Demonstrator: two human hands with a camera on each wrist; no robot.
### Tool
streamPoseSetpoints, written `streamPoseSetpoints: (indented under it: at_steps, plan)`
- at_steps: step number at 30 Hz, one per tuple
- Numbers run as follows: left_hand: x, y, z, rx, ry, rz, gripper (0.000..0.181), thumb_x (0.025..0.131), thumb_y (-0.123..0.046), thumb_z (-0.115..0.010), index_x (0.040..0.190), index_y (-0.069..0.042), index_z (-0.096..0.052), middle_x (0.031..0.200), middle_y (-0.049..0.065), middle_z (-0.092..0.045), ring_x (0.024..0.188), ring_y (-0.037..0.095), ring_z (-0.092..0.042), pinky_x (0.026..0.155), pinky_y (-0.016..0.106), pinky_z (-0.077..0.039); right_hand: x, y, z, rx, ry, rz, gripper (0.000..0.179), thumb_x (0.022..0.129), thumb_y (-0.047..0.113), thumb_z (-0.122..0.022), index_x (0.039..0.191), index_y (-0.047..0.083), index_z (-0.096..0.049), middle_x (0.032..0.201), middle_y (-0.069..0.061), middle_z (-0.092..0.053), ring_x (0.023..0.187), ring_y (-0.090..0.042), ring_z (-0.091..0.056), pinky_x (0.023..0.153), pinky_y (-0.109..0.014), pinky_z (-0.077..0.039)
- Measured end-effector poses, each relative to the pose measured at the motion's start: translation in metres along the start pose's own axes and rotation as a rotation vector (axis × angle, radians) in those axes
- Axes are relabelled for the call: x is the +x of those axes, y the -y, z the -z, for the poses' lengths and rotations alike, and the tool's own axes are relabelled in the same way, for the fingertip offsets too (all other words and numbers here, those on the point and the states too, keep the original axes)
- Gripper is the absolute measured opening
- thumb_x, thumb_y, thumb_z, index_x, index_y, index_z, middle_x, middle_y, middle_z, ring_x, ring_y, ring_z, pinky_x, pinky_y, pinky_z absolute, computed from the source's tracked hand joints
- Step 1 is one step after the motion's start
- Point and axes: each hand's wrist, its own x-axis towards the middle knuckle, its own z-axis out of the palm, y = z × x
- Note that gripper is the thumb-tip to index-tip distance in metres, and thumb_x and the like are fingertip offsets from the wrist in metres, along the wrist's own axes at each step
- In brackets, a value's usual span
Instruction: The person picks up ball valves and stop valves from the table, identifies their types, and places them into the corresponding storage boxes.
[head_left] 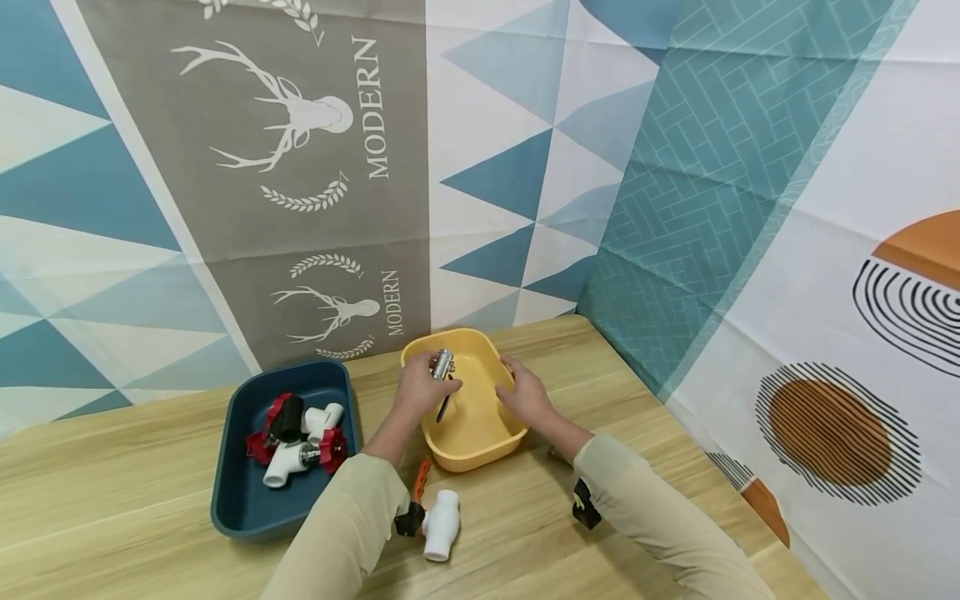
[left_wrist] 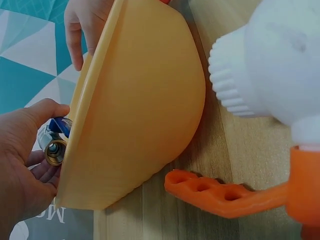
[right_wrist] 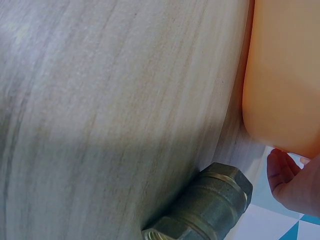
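Note:
My left hand (head_left: pixel 422 385) holds a small metal ball valve (head_left: pixel 442 365) over the left side of a yellow bin (head_left: pixel 463 457). Its lever looks dark from the head and blue (left_wrist: pixel 61 126) in the left wrist view, where a brass-lined opening faces the camera. My right hand (head_left: pixel 527 398) is at the bin's right rim, fingers loosely bent and nothing held. Whether it touches the rim I cannot tell. In front of the bin lies a white plastic ball valve (head_left: pixel 442 527) with an orange handle (left_wrist: pixel 225 196).
Left of the yellow bin stands a dark blue bin (head_left: pixel 225 492) with white pipe fittings (head_left: pixel 287 462), red handwheels (head_left: pixel 333 450) and a black piece (head_left: pixel 287 419). A brass-coloured fitting (right_wrist: pixel 210 200) lies on the table beside the yellow bin. Patterned cloth walls rise behind and right.

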Motion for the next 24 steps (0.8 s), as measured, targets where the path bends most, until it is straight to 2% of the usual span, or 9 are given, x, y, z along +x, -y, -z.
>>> streamPoseSetpoints:
  at_steps: [4,10,19,24]
  plan:
    - [0.0016,0.0000,-0.0018,0.008,0.004,0.002,0.057,0.074,-0.021,-0.076,0.123,-0.002,-0.055,0.113,0.015,-0.061,0.094,0.025,-0.058,0.081,0.037,-0.053,0.0003,0.0000,-0.0001,-0.006,-0.003,0.002,0.054,0.090,0.011,-0.059,0.140,0.003,-0.039,0.135,-0.018,-0.050,0.118,-0.032,-0.053,0.089,-0.042,-0.052]
    - [0.0022,-0.0003,-0.0031,0.028,0.010,-0.013,0.054,0.073,-0.020,-0.076,0.120,-0.001,-0.057,0.106,0.014,-0.062,0.090,0.024,-0.058,0.079,0.037,-0.052,0.0003,-0.0005,-0.0004,0.001,-0.006,0.007,0.054,0.090,0.009,-0.058,0.140,0.001,-0.039,0.133,-0.019,-0.052,0.113,-0.032,-0.056,0.084,-0.039,-0.054]
    - [0.0046,-0.0005,-0.0060,0.046,0.041,-0.033,0.052,0.075,-0.018,-0.076,0.120,0.000,-0.057,0.106,0.013,-0.062,0.090,0.023,-0.057,0.079,0.037,-0.052,0.0000,0.0004,-0.0008,0.000,-0.001,-0.004,0.054,0.089,0.010,-0.059,0.140,0.004,-0.040,0.129,-0.018,-0.054,0.110,-0.030,-0.058,0.080,-0.036,-0.055]
    - [0.0041,-0.0034,-0.0090,0.063,0.058,-0.053,0.050,0.074,-0.017,-0.076,0.117,0.001,-0.059,0.101,0.013,-0.062,0.086,0.022,-0.057,0.078,0.036,-0.051,0.0008,-0.0001,0.0002,0.016,0.006,-0.015,0.055,0.090,0.009,-0.058,0.141,0.004,-0.038,0.128,-0.018,-0.054,0.107,-0.030,-0.059,0.077,-0.034,-0.055]
